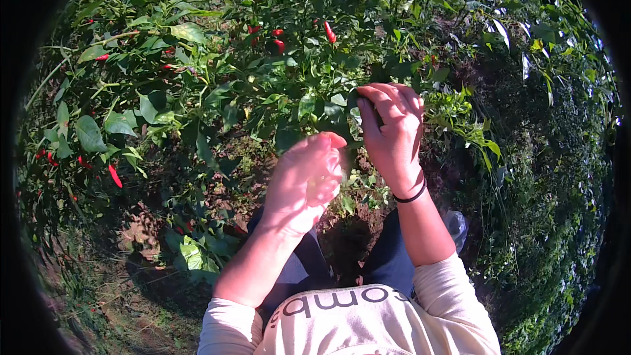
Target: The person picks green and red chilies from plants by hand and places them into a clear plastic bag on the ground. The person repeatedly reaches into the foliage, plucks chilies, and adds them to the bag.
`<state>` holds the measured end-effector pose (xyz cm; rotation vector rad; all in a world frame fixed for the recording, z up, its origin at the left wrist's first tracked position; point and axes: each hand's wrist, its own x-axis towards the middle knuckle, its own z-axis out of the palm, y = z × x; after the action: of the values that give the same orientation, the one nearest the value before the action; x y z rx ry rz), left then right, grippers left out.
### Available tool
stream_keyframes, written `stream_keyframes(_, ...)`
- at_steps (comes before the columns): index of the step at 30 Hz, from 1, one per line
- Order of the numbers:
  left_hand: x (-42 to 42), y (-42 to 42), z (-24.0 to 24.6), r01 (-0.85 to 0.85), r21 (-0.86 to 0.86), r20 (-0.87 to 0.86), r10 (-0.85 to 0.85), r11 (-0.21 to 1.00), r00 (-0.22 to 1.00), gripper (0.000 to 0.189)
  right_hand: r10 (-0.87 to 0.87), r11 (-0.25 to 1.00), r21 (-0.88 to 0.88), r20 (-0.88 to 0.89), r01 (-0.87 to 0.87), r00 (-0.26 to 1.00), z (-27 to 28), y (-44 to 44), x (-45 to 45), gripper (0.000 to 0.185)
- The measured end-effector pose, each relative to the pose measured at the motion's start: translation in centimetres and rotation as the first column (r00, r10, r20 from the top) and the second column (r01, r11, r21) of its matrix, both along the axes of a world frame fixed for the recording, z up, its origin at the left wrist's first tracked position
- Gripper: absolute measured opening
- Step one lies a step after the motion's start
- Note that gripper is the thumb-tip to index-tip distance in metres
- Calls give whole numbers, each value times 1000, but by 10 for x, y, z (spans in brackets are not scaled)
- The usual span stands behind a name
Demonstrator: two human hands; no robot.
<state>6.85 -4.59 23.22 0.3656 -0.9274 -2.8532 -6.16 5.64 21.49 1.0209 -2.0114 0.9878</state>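
Note:
My left hand [308, 177] is blurred, its fingers curled inward with the palm turned partly up. Whether anything lies inside it cannot be made out. Just above and right of it, my right hand [394, 128] reaches into the leaves of a chilli pepper plant [308, 103]. Its thumb and fingertips meet at a green leaf, and what they pinch is hidden. A ripe red chilli [330, 32] hangs beyond both hands, with more red chillies [278, 46] to its left. Another long red chilli [115, 176] dangles low among the leaves at the left.
A clear plastic bag [456, 229] shows beside my right forearm. Dense stems and leaves [190, 64] spread ahead and to the left. Weedy growth [552, 197] covers the right side. Between my legs [387, 251] is shaded soil.

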Motion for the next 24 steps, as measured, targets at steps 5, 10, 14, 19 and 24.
stream_keyframes(5, -31, -30, 37, -246, -253, -221, 192, 936, 956, 24, 5, 999, -42, 78, -1, 997, 0, -12, 11, 15)
stream_keyframes(10, -34, -60, 56, -289, -104, -298, 247, 952, 922, 26, 1, 997, -71, 98, 6, 995, -13, -12, 22, 30)
stream_keyframes(14, -22, -74, 52, -233, -23, -343, 211, 972, 915, 27, -3, 998, -65, 142, 13, 990, -21, -9, 23, 30)
stream_keyframes(19, -12, -71, 38, -312, -389, -223, 241, 867, 945, 28, -5, 998, -58, 116, 12, 993, -21, -12, 38, 29)
stream_keyframes(24, -15, -42, -18, -159, -923, 16, 444, 352, 896, 23, -26, 998, -57, 115, 33, 993, -20, -14, 35, 25)
